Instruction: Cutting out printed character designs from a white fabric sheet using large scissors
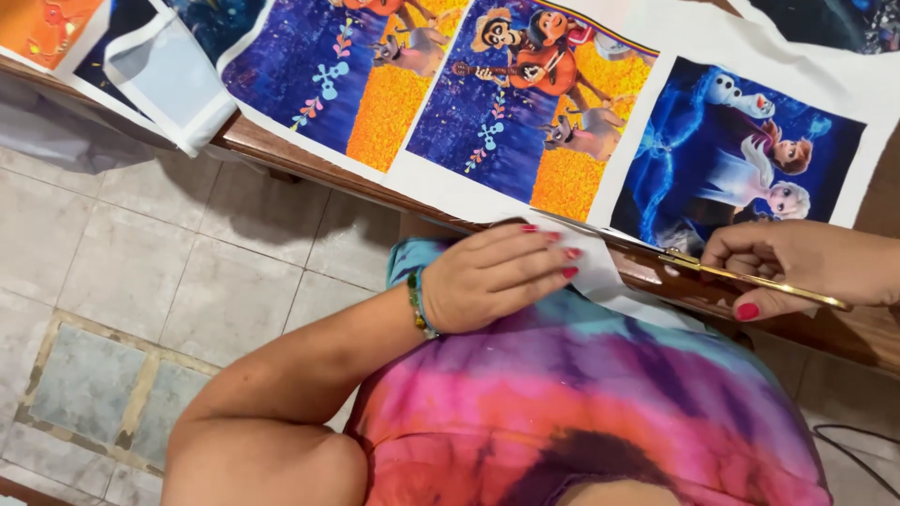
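Observation:
A long white fabric sheet [487, 192] printed with colourful cartoon panels lies along a wooden table [281, 150]. My left hand [497, 276], with red nails and a beaded bracelet, grips the sheet's white lower edge below an orange and purple panel [525, 103]. My right hand [797, 262] holds gold scissors [750, 277] at the sheet's edge under a blue panel [741, 150]. The blades point left, toward my left hand. Whether the blades are open is hard to see.
More printed panels lie to the left: a purple and orange panel [347, 75] and a folded white piece [169, 75]. Grey tiled floor [187, 272] lies below the table edge. A black cable [858, 450] runs on the floor at right. My tie-dye shirt [581, 403] fills the bottom.

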